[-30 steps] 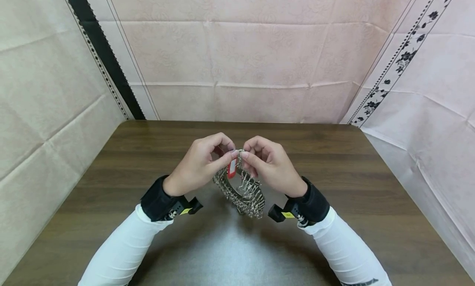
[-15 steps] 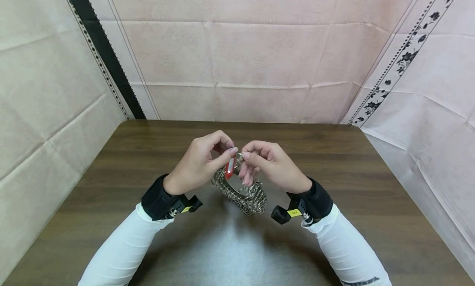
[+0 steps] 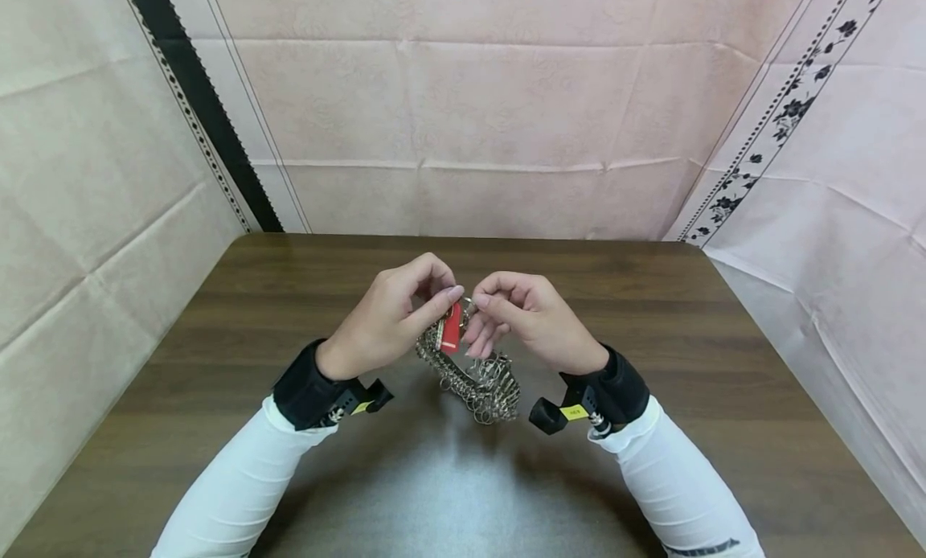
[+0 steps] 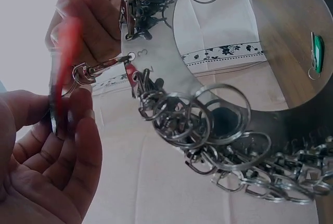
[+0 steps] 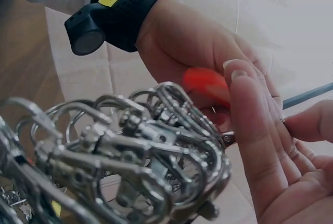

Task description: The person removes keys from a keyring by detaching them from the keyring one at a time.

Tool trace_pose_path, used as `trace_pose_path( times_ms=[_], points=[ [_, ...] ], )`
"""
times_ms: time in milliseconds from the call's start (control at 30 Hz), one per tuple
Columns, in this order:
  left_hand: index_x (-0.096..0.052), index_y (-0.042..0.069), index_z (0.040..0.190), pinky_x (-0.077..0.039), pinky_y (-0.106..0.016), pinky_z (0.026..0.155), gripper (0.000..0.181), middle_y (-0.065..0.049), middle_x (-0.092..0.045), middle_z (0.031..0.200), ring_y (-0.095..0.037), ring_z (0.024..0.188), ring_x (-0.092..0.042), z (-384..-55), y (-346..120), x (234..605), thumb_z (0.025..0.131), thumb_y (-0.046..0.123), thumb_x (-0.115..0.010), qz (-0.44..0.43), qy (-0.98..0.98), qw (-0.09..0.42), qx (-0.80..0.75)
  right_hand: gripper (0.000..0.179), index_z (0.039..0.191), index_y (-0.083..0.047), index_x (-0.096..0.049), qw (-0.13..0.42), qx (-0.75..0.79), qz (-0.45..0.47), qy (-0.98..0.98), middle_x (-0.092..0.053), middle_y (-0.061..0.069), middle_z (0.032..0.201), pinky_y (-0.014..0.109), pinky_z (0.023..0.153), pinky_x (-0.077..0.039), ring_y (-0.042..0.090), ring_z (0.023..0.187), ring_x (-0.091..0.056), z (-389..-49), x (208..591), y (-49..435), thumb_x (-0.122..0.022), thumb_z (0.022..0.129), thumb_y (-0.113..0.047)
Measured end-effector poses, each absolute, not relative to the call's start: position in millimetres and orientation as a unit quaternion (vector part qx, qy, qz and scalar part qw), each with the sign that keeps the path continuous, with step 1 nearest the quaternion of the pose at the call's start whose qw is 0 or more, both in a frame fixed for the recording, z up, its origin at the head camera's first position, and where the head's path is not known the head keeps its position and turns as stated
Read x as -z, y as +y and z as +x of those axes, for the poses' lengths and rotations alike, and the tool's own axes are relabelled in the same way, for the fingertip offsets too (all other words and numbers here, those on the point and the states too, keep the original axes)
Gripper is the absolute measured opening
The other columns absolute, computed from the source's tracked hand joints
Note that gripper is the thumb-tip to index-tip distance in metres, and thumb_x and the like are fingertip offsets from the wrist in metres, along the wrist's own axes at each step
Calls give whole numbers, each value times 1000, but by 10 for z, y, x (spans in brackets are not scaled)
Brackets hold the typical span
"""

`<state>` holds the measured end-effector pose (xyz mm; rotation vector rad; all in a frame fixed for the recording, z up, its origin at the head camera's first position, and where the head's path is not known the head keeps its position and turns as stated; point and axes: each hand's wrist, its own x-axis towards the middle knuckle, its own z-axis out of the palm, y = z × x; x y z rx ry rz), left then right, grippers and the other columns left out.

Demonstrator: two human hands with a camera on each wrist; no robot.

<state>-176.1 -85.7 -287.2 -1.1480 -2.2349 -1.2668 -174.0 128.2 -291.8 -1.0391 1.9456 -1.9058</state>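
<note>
Several metal swivel clips and split rings crowd a numbered metal ring plate (image 4: 164, 60), seen in the head view as a silver bundle (image 3: 492, 393) hanging under both hands. My left hand (image 3: 398, 313) pinches the top end of a red key tag (image 3: 451, 329) between thumb and index finger. Beside it, my right hand (image 3: 524, 313) pinches a small metal piece at the clip, its lower fingers spread; the piece is mostly hidden by the fingertips. In the left wrist view a swivel clip (image 4: 101, 69) runs from the plate's edge to the tag's ring.
The wooden table (image 3: 325, 461) lies beneath the forearms. Patterned cloth (image 3: 506, 108) hangs behind it and on both sides. In the left wrist view a green key tag (image 4: 317, 52) with a small ring shows through the plate's opening.
The right hand has drawn slightly away from the left, its lower fingers opening downward. The red key tag has turned from its white label to a red face. The left hand stays nearly still.
</note>
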Motion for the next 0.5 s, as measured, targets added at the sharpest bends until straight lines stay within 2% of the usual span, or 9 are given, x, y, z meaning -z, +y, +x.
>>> trace_pose_path(
  times_ms=[233,500],
  points=[
    [-56,8,96,-44,-27,54,12,2,-56,77,-8,65,-49,-1760,-850,2867,95,20,-58,-410,-778,156,450,18,98,6,-52,128,651,-352,660,-68,23,78,46,58,-55,36,65,-67,-1738,2919,1281,-50,99,-12],
    [-58,7,95,-42,-26,51,13,1,-58,77,-10,62,-48,-1734,-851,2867,94,19,-60,-394,-776,149,470,18,96,7,-51,122,656,-360,652,-69,21,77,48,58,-55,37,66,-67,-1735,2934,1274,-49,99,-10]
  ],
)
